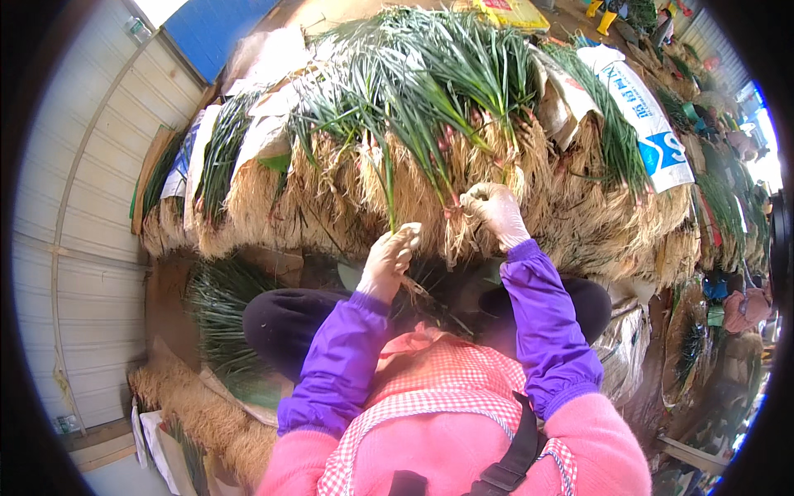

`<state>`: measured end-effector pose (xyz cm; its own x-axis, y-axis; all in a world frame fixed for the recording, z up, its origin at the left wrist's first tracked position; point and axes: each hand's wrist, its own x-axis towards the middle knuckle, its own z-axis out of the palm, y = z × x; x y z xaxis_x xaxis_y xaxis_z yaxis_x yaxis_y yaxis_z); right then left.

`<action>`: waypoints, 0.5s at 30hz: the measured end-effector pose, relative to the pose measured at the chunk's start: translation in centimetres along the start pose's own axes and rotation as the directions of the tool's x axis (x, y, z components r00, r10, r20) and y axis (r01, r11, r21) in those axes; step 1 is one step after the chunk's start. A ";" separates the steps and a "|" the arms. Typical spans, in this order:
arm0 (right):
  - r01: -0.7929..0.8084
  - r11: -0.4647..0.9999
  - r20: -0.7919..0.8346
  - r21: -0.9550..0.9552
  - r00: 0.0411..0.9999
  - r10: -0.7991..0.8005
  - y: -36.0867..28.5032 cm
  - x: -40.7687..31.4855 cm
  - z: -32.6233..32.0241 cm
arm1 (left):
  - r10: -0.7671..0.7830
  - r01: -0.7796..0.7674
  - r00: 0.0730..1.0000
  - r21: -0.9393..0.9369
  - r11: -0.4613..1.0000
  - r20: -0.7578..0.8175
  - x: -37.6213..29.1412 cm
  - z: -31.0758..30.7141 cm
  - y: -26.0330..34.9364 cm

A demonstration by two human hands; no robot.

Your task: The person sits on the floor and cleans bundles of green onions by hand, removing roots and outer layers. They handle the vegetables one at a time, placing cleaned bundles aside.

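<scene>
Before me lies a heap of green-leaved, onion-like plants (422,68), with reddish stem bases and long tan roots (285,198) hanging over the near edge. My left hand (389,257), in a pale thin glove, is closed round the base of a green plant stem (389,180); its roots poke out below the hand. My right hand (493,211), gloved too, has thumb and fingertips together beside the red base of another plant (448,212), at the front of the heap. Whether those fingers grip it cannot be told.
More green plants (229,322) lie beside my left knee. A white printed sack (645,118) covers plants at the right, and a yellow bag (512,13) lies behind the heap. A panelled wall (93,186) stands at the left. Other people are at the far right.
</scene>
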<state>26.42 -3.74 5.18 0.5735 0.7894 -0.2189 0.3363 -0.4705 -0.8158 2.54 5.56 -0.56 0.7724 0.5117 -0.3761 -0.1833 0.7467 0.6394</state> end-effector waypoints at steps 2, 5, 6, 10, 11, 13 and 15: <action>0.103 0.991 -0.188 -0.088 0.975 -0.118 0.3 -0.1 1.8 | -0.081 0.080 0.996 -0.039 0.996 -0.038 1.8 -1.5 -1.6; 0.052 0.953 -0.243 -0.298 0.962 -0.128 -2.0 1.6 2.1 | 0.038 -0.029 0.996 0.098 0.995 -0.083 3.6 -0.1 -2.9; 0.033 0.902 -0.155 -0.430 0.982 -0.110 -1.7 1.8 2.3 | 0.023 -0.020 0.999 0.093 0.995 -0.038 3.8 0.9 -2.8; 0.014 0.929 0.143 -0.369 0.989 0.042 0.7 3.4 3.8 | -0.052 0.059 0.993 0.066 0.996 -0.102 5.9 2.9 -4.8; -0.025 0.989 0.195 -0.146 0.979 0.054 1.9 3.9 3.4 | -0.049 0.056 0.994 0.062 0.997 -0.099 5.3 3.4 -4.6; 0.000 0.997 0.213 0.071 0.977 -0.015 0.4 3.5 2.7 | -0.033 0.039 0.993 0.054 0.998 -0.113 3.7 2.9 -3.7; 0.078 0.976 -0.041 -0.201 0.995 -0.088 -3.2 3.0 1.8 | 0.042 -0.042 0.999 0.016 0.999 -0.006 4.5 0.7 -3.9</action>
<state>25.72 0.87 6.11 0.5718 0.8109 -0.1241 0.5233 -0.4770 -0.7062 7.16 4.61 -4.30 0.7606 0.5450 -0.3529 -0.2056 0.7177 0.6653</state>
